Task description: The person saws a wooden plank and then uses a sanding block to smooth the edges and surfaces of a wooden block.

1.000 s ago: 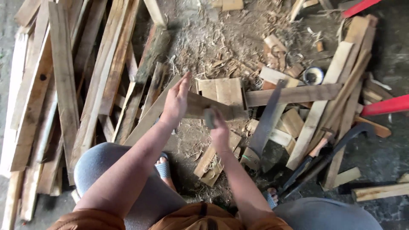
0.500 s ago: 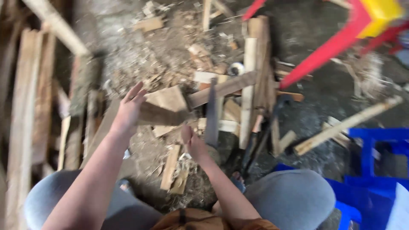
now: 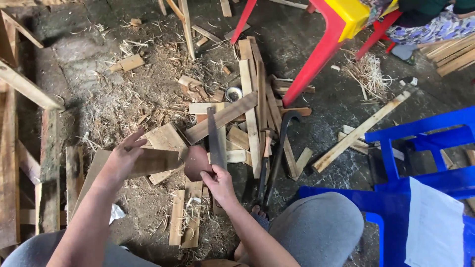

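Beyond my grip and around it, the floor (image 3: 99, 64) is littered with shavings and offcuts. Well off to the right of my grip stand a blue plastic frame (image 3: 425, 143) and, farther up, a red and yellow plastic stool (image 3: 341, 20). Just past my right grip lies a pile of wooden slats (image 3: 250, 99), with a hand saw (image 3: 215, 133) lying flat, its blade running away from my fingers, and a dark curved crowbar (image 3: 282, 143) beside it to the right.

My left hand (image 3: 121, 160) has its grip on the near end of a flat wooden board (image 3: 153, 162), palm pressed against it, fingers spread loosely and not fully curled. The board runs level from that grip toward my right hand (image 3: 217, 180).

My right grip is pinched shut on a small reddish-brown block (image 3: 197, 162), which touches the far end of the board.
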